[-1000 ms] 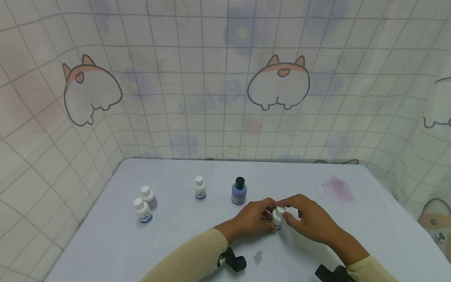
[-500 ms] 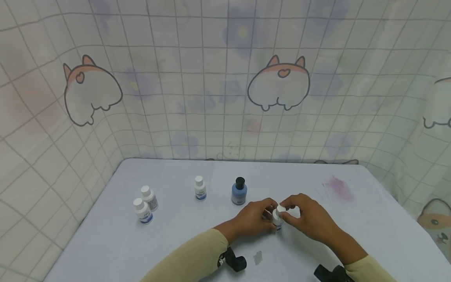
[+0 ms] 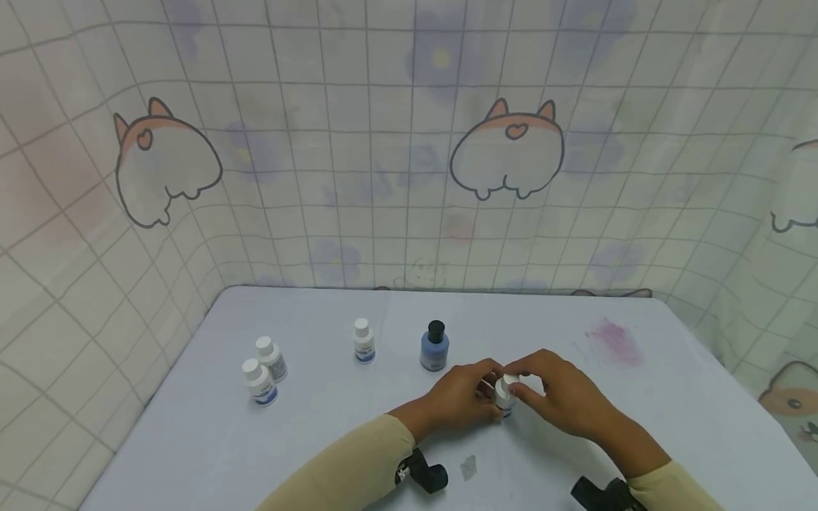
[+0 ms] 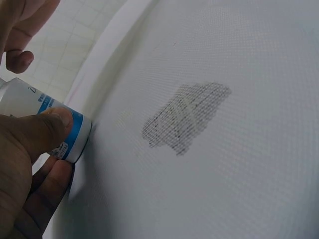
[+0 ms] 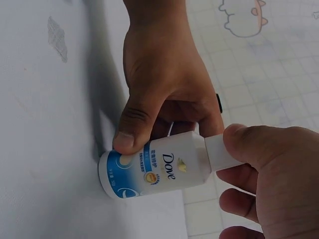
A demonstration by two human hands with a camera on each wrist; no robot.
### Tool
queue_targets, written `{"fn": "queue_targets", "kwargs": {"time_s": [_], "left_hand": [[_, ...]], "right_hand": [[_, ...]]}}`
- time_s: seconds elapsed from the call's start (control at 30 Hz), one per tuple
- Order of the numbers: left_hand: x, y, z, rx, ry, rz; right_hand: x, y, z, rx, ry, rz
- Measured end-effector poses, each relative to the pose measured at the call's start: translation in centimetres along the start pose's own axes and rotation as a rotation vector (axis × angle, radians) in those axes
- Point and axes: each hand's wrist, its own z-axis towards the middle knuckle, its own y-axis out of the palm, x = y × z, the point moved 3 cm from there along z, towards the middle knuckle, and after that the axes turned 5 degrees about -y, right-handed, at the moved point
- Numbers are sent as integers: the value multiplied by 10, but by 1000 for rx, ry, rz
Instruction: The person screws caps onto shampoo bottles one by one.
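Note:
A small white Dove bottle (image 5: pixel 187 172) with a blue band stands upright on the white tabletop, right of centre in the head view. My left hand (image 3: pixel 456 397) grips its body low down, the thumb across the blue band in the left wrist view. From the other side my right hand (image 3: pixel 565 394) pinches the white cap (image 5: pixel 222 153) between thumb and index finger. The other fingers of that hand curl below the cap in the right wrist view. Past my left hand stands a blue bottle (image 3: pixel 434 352) with a black cap.
Farther left stands another white bottle (image 3: pixel 363 342). Two more, a front white bottle (image 3: pixel 259 383) and a rear white bottle (image 3: pixel 271 360), stand close together at the left. A grid-patterned curtain (image 3: pixel 396 142) rises behind the table. The cloth shows a pink stain (image 3: pixel 616 342) and a grey patch (image 3: pixel 469 468).
The right thumb and index finger shift round on the cap: drawn in half a second ago, the index finger now reaches farther over it. The left hand and the bottle stay in place.

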Motion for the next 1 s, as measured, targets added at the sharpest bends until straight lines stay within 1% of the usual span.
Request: {"fn": "queue_targets", "kwargs": {"time_s": [0.23,0.33,0.4,0.47,0.7,0.8,0.87,1.0], "left_hand": [[0,0,0,7,-11,-9],[0,1,0,6,-7,-7],[0,1,1,4,-7,-7],[-1,2,1,2,-8,-12],[-2,3,0,7,7,-5],[-2,2,1,7,12,0],[-2,2,1,5,11,2],[-2,2,1,5,3,7]], "right_hand": [[1,3,4,-15,144,-23],[3,4,3,-23,170,-17],[3,3,1,-25,161,-7],[3,2,-1,-24,134,5],[1,-1,-3,-23,-29,20],[1,-1,-2,-16,-67,12],[0,-1,-2,-14,-54,-5],[-1,1,0,-16,46,-43]]}}
